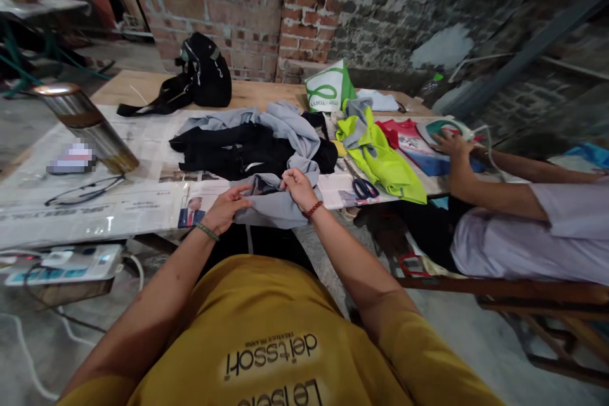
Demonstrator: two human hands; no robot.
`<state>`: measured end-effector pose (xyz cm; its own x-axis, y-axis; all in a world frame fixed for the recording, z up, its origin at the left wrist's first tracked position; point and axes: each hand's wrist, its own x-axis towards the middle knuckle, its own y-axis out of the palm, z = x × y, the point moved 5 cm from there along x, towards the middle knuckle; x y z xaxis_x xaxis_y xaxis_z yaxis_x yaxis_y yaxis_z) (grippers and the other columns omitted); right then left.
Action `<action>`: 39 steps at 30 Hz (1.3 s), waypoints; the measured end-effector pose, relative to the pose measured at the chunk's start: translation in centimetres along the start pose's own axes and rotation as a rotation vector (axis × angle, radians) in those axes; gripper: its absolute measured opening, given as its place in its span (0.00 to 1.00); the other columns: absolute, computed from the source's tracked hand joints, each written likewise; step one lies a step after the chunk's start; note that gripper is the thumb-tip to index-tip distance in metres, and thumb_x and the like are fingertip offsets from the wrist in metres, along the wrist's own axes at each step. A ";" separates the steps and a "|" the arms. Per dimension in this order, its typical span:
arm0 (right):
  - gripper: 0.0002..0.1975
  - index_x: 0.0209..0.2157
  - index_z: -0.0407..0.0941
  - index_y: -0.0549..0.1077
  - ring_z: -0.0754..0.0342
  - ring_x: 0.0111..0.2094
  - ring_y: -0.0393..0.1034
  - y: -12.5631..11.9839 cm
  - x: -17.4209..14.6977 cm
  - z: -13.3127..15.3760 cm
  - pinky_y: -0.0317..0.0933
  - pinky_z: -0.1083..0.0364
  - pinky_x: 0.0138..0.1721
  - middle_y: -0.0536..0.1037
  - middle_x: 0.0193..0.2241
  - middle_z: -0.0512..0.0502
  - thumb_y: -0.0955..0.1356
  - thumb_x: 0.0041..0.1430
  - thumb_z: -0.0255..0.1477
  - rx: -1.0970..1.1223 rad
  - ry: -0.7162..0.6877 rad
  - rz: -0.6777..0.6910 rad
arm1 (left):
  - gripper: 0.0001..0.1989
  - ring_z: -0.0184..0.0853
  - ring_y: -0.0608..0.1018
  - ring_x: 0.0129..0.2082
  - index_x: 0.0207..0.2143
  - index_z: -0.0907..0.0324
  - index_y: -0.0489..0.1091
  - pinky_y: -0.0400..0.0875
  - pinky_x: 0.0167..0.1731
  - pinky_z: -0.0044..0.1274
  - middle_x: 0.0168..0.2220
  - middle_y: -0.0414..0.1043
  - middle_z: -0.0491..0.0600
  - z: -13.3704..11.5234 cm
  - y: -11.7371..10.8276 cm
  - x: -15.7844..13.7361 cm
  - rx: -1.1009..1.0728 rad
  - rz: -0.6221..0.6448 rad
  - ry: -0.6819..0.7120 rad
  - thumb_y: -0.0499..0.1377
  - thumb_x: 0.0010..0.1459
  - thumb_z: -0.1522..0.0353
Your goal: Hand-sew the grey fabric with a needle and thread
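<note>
A grey garment [278, 210] hangs over the near table edge in front of me, its opening spread to show a dark inside. My left hand [228, 206] grips the left side of this opening between thumb and fingers. On the right side, my right hand [299, 189] pinches the edge of the same cloth, with its fingers closed. Just beyond both hands lies a crumpled black garment [238, 149], with more grey cloth [295, 127] bunched behind it. Blue-handled scissors [364, 188] rest to the right of my right hand.
A steel flask [95, 130] and glasses [85, 190] stand left on the newspaper-covered table [137, 203]. A black bag [209, 73] and a green-white bag [328, 89] are behind. At right, a co-worker's hand [454, 143] holds an iron [442, 128] near a neon-yellow garment [380, 158]. A power strip [66, 263] sits lower left.
</note>
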<state>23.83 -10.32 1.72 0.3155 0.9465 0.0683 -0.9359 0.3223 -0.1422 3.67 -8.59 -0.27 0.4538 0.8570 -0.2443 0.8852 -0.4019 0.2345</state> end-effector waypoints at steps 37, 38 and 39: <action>0.09 0.33 0.45 0.64 0.59 0.25 0.64 0.0 1.7 -4.8 0.58 0.59 0.29 0.71 0.23 0.53 0.60 0.58 0.36 -0.209 -0.200 -0.230 | 0.15 0.32 0.76 0.35 0.43 0.63 0.75 0.71 0.41 0.23 0.38 0.78 0.50 -0.5 -4.2 2.0 0.619 -0.227 0.502 0.58 0.53 0.68; 0.09 0.33 0.45 0.63 0.59 0.24 0.63 0.0 1.6 -4.8 0.58 0.60 0.27 0.70 0.23 0.53 0.60 0.58 0.36 -0.186 -0.187 -0.232 | 0.15 0.32 0.76 0.35 0.43 0.63 0.75 0.71 0.41 0.23 0.38 0.78 0.50 -0.5 -4.2 2.1 0.617 -0.219 0.503 0.58 0.53 0.68; 0.09 0.33 0.45 0.63 0.60 0.22 0.62 0.0 1.6 -4.8 0.57 0.60 0.26 0.70 0.23 0.53 0.61 0.58 0.36 -0.160 -0.170 -0.231 | 0.15 0.32 0.76 0.35 0.43 0.63 0.75 0.71 0.41 0.23 0.38 0.78 0.50 -0.5 -4.2 2.1 0.617 -0.211 0.506 0.59 0.53 0.68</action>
<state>25.07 -8.70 -2.92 0.4737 0.8353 0.2790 -0.8018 0.5401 -0.2558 0.85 -4.94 -1.29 0.3011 0.9166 0.2631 0.9109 -0.1947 -0.3639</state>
